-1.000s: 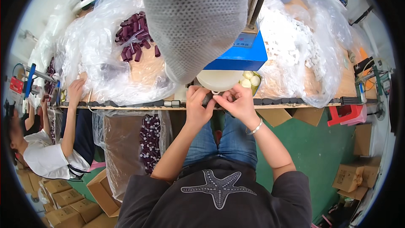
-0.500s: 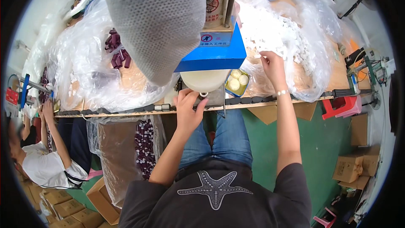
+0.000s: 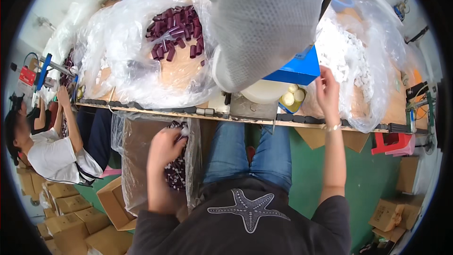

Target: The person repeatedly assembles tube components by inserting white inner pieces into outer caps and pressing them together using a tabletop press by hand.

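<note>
My left hand (image 3: 166, 147) is over a plastic-lined box (image 3: 137, 160), at its heap of small dark purple and white pieces (image 3: 175, 172). Its fingers are bent and partly smeared, with a whitish spot by the fingertips; whether they grip anything is unclear. My right hand (image 3: 329, 95) is beside the blue block (image 3: 297, 70) of a press, at the near left edge of a heap of small white pieces (image 3: 347, 52). Those fingers are curled together, and whatever lies between them is hidden. Below the blue block, a metal plate (image 3: 252, 108) sits at the table edge.
Purple tubes (image 3: 177, 26) lie on clear plastic sheeting (image 3: 127, 66) at the table's left. A grey cloth cover (image 3: 266, 23) hangs in front of the press. A small tray of round cream-coloured things (image 3: 292, 98) stands near the edge. Another person (image 3: 52, 146) sits at far left.
My left hand has left the press plate and moved left and down to the lined box. My right hand has come slightly nearer to me. The view has swung left.
</note>
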`<state>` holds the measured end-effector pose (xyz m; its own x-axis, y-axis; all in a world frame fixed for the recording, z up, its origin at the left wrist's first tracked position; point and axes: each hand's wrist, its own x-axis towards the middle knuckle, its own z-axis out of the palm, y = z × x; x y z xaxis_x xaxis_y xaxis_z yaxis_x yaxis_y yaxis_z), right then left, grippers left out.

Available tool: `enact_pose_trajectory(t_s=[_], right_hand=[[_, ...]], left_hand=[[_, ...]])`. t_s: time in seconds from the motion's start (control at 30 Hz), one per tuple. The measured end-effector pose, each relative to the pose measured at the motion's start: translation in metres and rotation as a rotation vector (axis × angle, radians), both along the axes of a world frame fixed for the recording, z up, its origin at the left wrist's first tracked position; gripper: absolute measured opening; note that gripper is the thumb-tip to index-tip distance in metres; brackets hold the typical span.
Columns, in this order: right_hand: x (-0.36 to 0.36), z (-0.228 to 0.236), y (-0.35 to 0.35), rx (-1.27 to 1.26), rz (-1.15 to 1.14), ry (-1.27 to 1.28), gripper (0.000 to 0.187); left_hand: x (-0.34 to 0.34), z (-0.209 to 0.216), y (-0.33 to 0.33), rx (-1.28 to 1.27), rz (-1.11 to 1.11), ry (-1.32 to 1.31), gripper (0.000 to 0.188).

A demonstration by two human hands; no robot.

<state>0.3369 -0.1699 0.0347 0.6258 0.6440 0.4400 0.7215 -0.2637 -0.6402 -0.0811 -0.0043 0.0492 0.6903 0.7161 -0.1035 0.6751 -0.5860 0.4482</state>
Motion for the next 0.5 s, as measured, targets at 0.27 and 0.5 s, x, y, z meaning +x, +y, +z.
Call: enact_pose_trajectory(t_s=[0.27, 0.5], right_hand=[[-0.114, -0.021, 0.034, -0.015, 0.583, 0.304, 0.015], [-0.115, -0.022, 0.027, -0.081, 0.504, 0.163, 0.018]], left_hand=[[-0.065, -0.037, 0.049, -0.072, 0.133, 0.190, 0.022], [0.092, -0.014, 0.109, 0.298, 0.113, -0.639, 0.022]])
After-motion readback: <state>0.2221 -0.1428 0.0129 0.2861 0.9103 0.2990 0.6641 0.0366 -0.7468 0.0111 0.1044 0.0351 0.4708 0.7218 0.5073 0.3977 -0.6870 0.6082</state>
